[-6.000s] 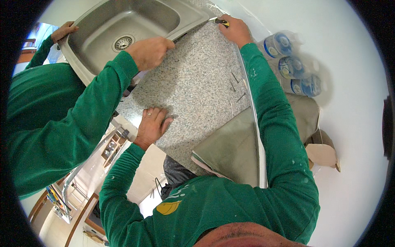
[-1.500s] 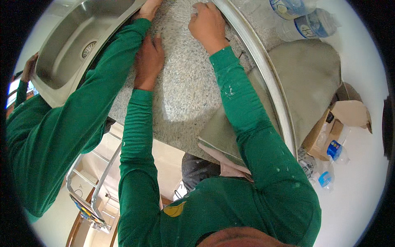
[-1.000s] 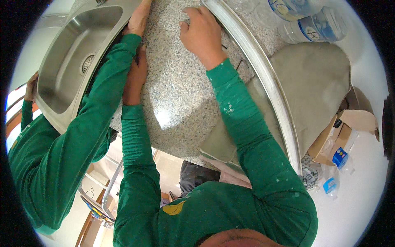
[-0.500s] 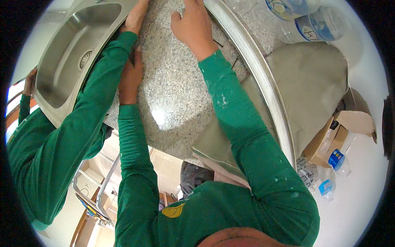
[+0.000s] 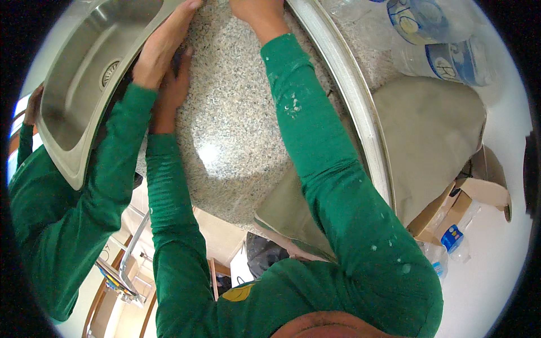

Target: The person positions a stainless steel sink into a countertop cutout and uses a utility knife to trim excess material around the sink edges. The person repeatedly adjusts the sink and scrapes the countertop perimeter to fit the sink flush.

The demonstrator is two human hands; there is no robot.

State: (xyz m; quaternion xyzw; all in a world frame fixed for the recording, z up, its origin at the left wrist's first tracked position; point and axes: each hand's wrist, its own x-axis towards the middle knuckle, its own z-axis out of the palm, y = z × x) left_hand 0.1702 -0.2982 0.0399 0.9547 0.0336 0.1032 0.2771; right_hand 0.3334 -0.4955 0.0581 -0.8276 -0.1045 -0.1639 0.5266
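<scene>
The sink sits at the speckled countertop's left, a co-worker's hand along its edge! Over the countertop, left hand half-hidden, right hand cropped: can't tell their hold. Looks like positioning; next calls for steady support.

Countertop — speckled grey; right sleeve — green, white-flecked; silver sink.

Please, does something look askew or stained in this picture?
Yes. The steel sink looks tilted and not seated: a dark gap shows between its rim and the speckled countertop, with a co-worker's hand at its left edge. White specks also mark the right sleeve.
</scene>
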